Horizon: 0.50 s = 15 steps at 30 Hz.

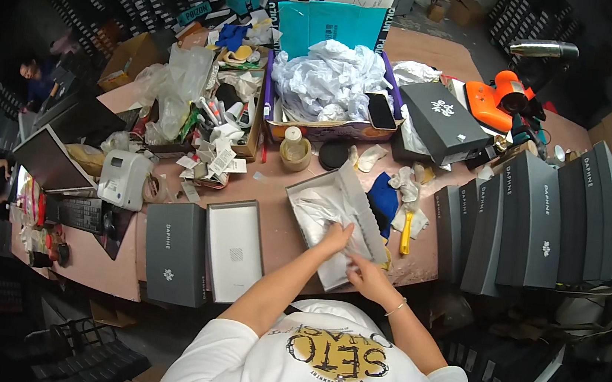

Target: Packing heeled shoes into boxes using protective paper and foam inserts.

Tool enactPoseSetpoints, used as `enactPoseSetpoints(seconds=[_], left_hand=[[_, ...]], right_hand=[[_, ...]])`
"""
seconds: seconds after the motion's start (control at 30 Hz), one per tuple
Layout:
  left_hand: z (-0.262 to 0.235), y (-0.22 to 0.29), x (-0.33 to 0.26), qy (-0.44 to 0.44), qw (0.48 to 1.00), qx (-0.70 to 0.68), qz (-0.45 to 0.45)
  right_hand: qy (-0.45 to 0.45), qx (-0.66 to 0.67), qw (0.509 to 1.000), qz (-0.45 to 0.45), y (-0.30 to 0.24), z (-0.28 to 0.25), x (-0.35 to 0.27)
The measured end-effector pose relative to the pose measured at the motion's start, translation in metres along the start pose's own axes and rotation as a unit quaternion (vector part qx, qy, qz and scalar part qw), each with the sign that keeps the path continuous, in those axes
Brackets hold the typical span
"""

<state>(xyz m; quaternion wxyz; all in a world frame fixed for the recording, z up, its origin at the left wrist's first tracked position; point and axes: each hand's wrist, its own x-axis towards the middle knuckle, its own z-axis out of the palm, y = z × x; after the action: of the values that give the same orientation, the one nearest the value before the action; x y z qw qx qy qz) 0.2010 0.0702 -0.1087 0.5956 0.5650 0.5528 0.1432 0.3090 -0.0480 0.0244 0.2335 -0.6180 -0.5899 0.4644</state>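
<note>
In front of me a grey shoebox (370,222) stands tilted on the table, its inside lined with white tissue paper (317,208). My left hand (334,239) is inside the box, its fingers closed on the paper. At the box's near right side is my right hand (373,281), a bracelet on its wrist. Its fingers are bent and pressed together by the paper's edge; what they hold, if anything, is too small to make out. A box lid (233,252), pale inside, lies to the left of the box. Any contents beneath the paper are hidden.
A closed grey shoebox (176,252) lies left of the lid; several grey shoeboxes (534,222) stand on the right. A yellow-handled brush (406,233) and blue cloth (382,201) lie beside the work. Behind are a jar (295,149), a carton of crumpled paper (329,81), and a phone (381,111).
</note>
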Motion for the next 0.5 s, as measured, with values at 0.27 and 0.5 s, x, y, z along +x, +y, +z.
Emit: enactPoseSetpoints(seconds=[0.27, 0.5], left_hand=[[-0.106, 0.015, -0.142, 0.286, 0.92, 0.148, 0.222], [-0.161, -0.117, -0.167, 0.184, 0.961, 0.199, 0.06]], right_hand=[[0.259, -0.109, 0.957, -0.066, 0.04, -0.05, -0.004], [0.024, -0.311, 0.948, -0.058, 0.029, 0.058, 0.014]])
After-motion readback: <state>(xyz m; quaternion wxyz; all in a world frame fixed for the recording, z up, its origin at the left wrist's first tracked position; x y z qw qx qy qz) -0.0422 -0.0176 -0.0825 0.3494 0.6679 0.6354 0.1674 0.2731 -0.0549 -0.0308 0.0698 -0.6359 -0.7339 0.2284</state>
